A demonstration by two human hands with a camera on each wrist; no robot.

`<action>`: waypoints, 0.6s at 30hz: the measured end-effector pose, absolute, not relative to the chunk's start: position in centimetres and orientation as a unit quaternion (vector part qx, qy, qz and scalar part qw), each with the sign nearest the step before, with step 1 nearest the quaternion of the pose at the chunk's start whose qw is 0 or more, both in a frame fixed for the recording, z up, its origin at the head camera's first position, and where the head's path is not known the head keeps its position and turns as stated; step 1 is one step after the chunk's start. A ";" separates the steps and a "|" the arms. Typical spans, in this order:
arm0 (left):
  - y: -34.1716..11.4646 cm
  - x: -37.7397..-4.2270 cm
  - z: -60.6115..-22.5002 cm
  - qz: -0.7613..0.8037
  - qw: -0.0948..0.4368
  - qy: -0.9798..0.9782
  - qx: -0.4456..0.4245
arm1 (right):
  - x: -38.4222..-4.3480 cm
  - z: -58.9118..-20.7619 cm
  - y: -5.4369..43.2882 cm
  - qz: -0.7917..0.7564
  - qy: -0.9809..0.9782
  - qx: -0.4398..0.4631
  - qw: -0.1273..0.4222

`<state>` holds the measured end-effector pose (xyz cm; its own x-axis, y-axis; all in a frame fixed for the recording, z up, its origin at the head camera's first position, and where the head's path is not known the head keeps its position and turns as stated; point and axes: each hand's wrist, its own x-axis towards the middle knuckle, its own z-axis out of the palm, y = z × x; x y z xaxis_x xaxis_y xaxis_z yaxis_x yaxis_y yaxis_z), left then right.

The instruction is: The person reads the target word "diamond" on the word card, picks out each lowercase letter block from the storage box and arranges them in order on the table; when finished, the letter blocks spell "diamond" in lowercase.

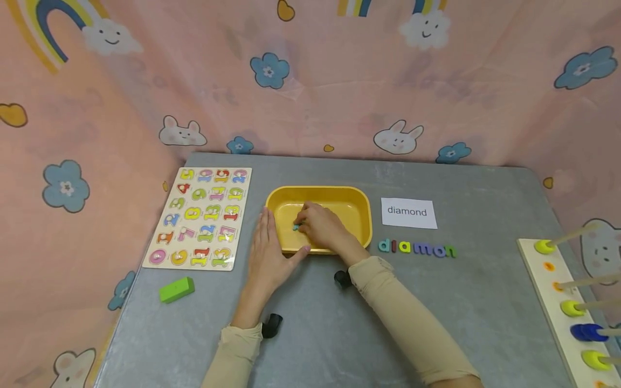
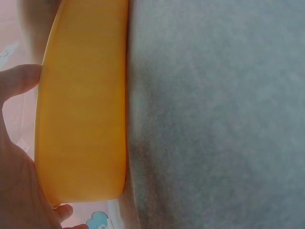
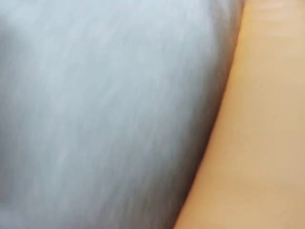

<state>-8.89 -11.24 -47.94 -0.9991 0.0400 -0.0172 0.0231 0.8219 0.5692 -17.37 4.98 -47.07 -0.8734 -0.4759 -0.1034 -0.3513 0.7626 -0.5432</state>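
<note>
My left hand point(image 1: 268, 257) rests against the near left corner of a yellow tray point(image 1: 361, 195), fingers straight along its left side and thumb at the near rim. The left wrist view shows that thumb touching the tray's wall point(image 2: 81, 109). Inside the tray, my right hand point(image 1: 320, 223) pinches a small teal piece point(image 1: 295, 227), mostly hidden by the fingertips; its shape cannot be told. To the right lies a white card point(image 1: 409, 213) printed "diamond". Below the card, colored letters point(image 1: 423, 249) spell "diamon" in a row.
A number puzzle board point(image 1: 198, 219) lies left of the tray, with a green block point(image 1: 177, 290) in front of it. At the right edge stands a white pegboard point(image 1: 540, 285) with upright rods and colored rings. A pink patterned curtain point(image 1: 320, 108) hangs behind the gray table point(image 1: 310, 345).
</note>
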 end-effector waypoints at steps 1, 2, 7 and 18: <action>-11.2 -8.9 -47.9 0.299 0.014 0.954 0.015 | -17.4 -47.0 5.3 -0.260 0.933 -0.217 0.122; -11.2 -8.9 -47.9 0.301 0.013 0.953 0.014 | -17.3 -46.8 5.7 -0.257 0.934 -0.211 0.127; -11.0 -8.8 -47.8 0.313 0.010 0.950 0.014 | -16.6 -46.2 8.2 -0.249 0.942 -0.192 0.115; -10.9 -8.8 -47.7 0.311 0.011 0.950 0.011 | -12.6 -45.1 16.9 -0.380 0.914 -0.091 -0.106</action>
